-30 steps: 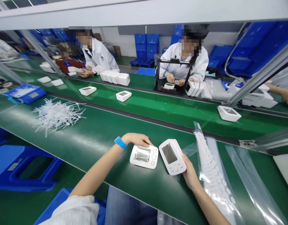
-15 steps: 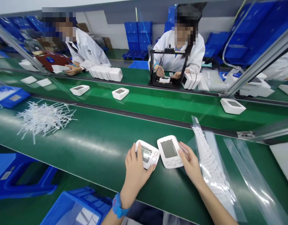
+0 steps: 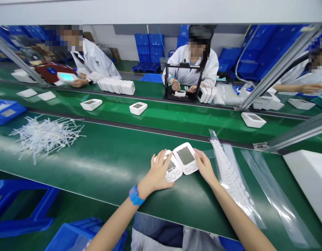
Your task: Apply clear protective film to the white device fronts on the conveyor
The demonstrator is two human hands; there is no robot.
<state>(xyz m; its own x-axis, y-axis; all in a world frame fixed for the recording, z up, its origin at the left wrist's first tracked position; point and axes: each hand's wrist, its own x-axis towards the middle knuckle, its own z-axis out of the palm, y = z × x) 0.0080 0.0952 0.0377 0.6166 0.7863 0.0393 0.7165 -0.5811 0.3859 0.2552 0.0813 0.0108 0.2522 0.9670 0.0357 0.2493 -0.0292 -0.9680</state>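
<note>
Two white blood pressure monitors with grey screens and buttons lie side by side before me, their edges touching. My left hand (image 3: 158, 170) is wrapped over the left monitor (image 3: 176, 173), its fingers covering part of the screen. At the right edge of the right monitor (image 3: 185, 156), my right hand (image 3: 204, 166) grips with the thumb on the front; the fingers behind are partly hidden. Beside my right forearm lies a clear plastic sleeve holding a row of white round pieces (image 3: 229, 170).
A heap of white strips (image 3: 48, 136) lies left on the green bench (image 3: 103, 174). Flat clear bags (image 3: 278, 195) and a white box (image 3: 309, 174) are at right. Beyond, several monitors sit on the green belt (image 3: 166, 116); co-workers in white coats (image 3: 209, 66) work across it. A metal post (image 3: 262, 80) stands right.
Both monitors have moved slightly away from me, and their edges now meet along more of their length. My left hand has turned further across its monitor. The left co-worker's device now shows a lit screen.
</note>
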